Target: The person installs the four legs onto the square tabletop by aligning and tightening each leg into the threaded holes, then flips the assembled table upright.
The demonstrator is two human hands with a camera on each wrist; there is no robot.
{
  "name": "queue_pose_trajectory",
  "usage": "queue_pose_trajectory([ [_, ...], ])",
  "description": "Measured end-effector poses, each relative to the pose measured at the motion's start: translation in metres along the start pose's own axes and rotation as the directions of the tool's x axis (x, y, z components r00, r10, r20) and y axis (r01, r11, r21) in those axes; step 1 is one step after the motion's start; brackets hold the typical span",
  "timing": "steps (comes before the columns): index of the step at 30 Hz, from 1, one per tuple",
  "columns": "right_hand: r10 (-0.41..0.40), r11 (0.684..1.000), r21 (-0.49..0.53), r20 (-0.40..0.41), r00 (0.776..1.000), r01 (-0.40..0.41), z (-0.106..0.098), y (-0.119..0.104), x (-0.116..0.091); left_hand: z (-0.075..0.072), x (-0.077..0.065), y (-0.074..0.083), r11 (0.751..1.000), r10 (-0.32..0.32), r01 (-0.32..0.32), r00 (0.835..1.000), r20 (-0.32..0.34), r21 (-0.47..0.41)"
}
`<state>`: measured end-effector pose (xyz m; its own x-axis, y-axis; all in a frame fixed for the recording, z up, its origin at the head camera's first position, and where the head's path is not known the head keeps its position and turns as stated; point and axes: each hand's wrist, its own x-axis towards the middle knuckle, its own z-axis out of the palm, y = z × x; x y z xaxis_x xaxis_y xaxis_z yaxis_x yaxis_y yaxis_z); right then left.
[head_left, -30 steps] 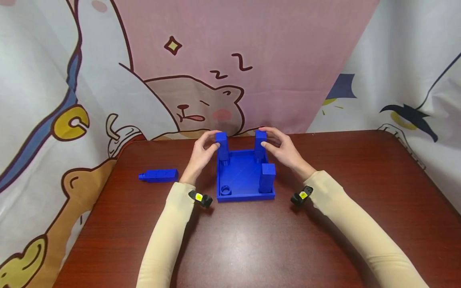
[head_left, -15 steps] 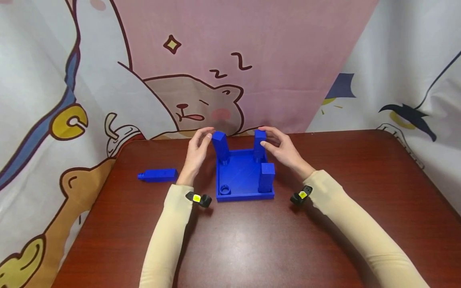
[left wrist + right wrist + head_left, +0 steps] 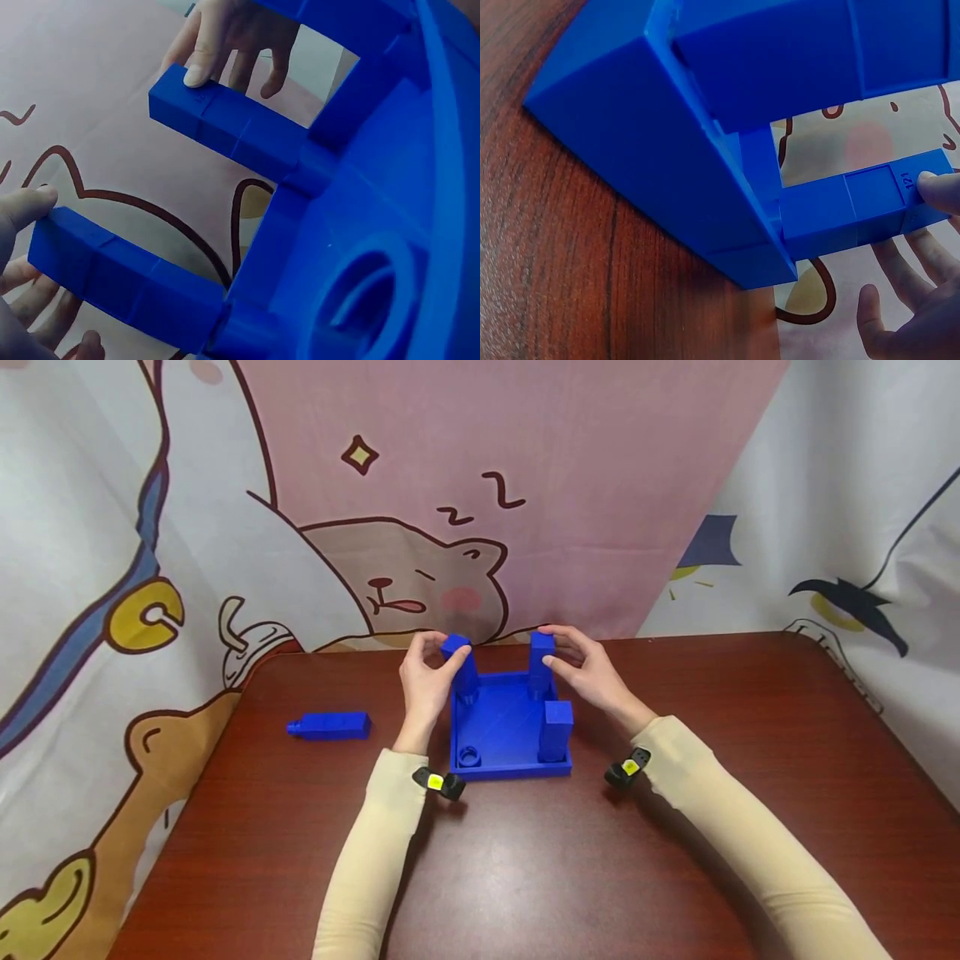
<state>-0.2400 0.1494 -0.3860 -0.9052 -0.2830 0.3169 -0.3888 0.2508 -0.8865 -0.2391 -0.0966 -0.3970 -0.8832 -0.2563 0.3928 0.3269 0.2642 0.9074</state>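
Observation:
A square blue base with a raised rim (image 3: 498, 770) lies on the table, with three square blue legs standing in its corners. My left hand (image 3: 426, 683) pinches the top of the back-left leg (image 3: 466, 677), thumb on the near side. That leg leans slightly left and is turned a little, its lower end at the corner socket. My right hand (image 3: 596, 675) holds the upper part of the back-right leg (image 3: 541, 662) between thumb and fingers. The front-right leg (image 3: 556, 732) stands upright, untouched. At the front-left corner is a bare round socket (image 3: 469, 757).
A fourth blue leg (image 3: 330, 725) lies on the table to the left of the base, its narrower round end pointing left. The brown wooden table (image 3: 510, 868) ends at a patterned cloth (image 3: 600, 485) hanging behind it.
My left hand comes off the back-left leg to the left, then returns and grips its top again. The leg has twisted and tilted left. My right hand stays put.

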Motion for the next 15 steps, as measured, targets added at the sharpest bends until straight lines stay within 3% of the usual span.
queue_pose_trajectory([
  [4, -0.007, 1.0, 0.004, -0.012, 1.0, 0.008, -0.002, 0.021, 0.004, 0.004, 0.0, -0.003, 0.992, -0.042, 0.044, 0.999, 0.015, -0.115],
  [8, -0.01, 1.0, 0.009, -0.022, 1.0, 0.01, -0.002, 0.025, 0.005, 0.004, 0.002, -0.006, 0.973, -0.059, 0.089, 0.988, 0.14, -0.214],
  [13, -0.013, 1.0, -0.001, -0.013, 1.0, 0.013, -0.001, 0.011, 0.003, 0.001, 0.007, -0.009, 0.95, -0.053, 0.148, 0.945, 0.324, -0.276],
  [15, -0.007, 1.0, -0.008, -0.007, 1.0, 0.007, 0.0, -0.001, 0.0, 0.001, 0.009, -0.012, 0.922, -0.046, 0.189, 0.919, 0.391, -0.336],
])
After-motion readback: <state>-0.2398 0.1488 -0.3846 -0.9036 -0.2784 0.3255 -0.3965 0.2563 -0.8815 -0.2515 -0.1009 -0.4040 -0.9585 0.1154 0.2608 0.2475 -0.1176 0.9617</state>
